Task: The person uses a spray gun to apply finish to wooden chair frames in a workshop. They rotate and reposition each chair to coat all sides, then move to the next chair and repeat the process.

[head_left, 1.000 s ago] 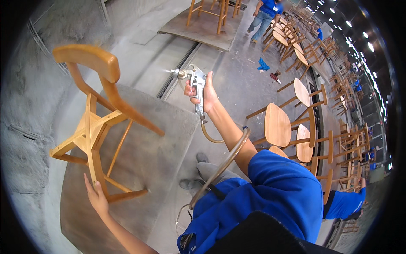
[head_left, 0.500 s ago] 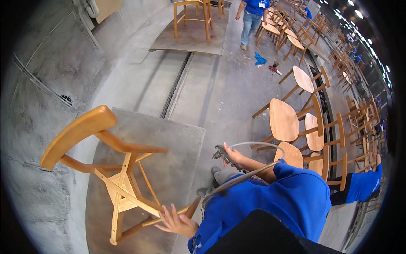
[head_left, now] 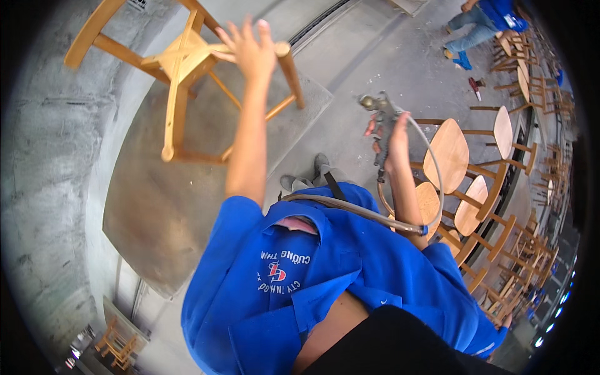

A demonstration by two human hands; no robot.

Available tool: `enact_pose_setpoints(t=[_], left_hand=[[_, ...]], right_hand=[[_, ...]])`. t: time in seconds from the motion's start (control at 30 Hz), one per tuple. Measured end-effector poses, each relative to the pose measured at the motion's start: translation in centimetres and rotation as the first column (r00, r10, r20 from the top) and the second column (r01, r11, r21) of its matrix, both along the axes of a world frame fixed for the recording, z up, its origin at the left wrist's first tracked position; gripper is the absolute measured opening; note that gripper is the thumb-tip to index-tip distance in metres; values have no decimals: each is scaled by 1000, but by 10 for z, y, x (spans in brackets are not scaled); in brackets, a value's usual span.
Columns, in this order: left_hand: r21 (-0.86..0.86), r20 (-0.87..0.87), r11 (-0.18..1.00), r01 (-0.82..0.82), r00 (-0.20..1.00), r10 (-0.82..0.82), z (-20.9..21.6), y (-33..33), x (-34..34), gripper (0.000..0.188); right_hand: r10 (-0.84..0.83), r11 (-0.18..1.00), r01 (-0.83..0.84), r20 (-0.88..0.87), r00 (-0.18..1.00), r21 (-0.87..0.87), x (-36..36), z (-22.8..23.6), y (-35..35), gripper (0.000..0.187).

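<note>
Head view, only one I've got. My left hand (head_left: pixel 250 50) is up with fingers spread wide, fingertips and palm laid against the frame of the overturned wooden chair (head_left: pixel 181 69); not clamped round it, more pressed to a rail just under the fingers. The chair lies tilted on the brown board (head_left: pixel 162 206), legs sticking out past my thumb side. My right hand (head_left: pixel 394 140) is wrapped tight round the spray gun (head_left: pixel 378 115), nozzle poking above the knuckles, hose (head_left: pixel 350 209) looping down from below the fist across my blue shirt. I judge steadying well means bracing the rail firmly and keeping the nozzle off the left wrist. Beyond the right knuckles: a row of finished chairs (head_left: pixel 462 162), close. Another person (head_left: pixel 481 25) stands well off, upper right. The hose could snag.
</note>
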State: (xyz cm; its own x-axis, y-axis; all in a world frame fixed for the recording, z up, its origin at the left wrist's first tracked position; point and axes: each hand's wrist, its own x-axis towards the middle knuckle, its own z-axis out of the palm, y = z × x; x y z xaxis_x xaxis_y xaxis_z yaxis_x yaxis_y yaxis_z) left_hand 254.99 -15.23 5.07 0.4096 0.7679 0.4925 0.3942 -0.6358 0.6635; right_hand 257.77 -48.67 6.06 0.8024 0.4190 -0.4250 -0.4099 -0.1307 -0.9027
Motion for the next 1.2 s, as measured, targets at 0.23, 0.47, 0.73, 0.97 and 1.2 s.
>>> enact_pose_setpoints(t=[0.23, 0.47, 0.73, 0.97, 1.2], left_hand=[[186, -311, 901, -392, 846, 433, 19, 76, -188, 54], [-93, -599, 905, -416, 749, 283, -18, 69, -226, 64], [-201, -630, 862, -465, 736, 250, 0, 56, -229, 76], [-165, -562, 859, -484, 762, 321, 3, -16, -244, 77], [177, -363, 875, -451, 796, 484, -5, -108, -231, 63]], right_hand=[[35, 800, 63, -152, 988, 597, 29, 46, -25, 100], [-43, 965, 120, -310, 950, 234, 49, -60, -5, 95], [-227, 968, 189, -261, 938, -163, 47, -183, -36, 84], [-184, 952, 108, -253, 950, -287, 33, -209, -62, 79], [-23, 948, -61, -258, 966, -313, 16, -203, -37, 76]])
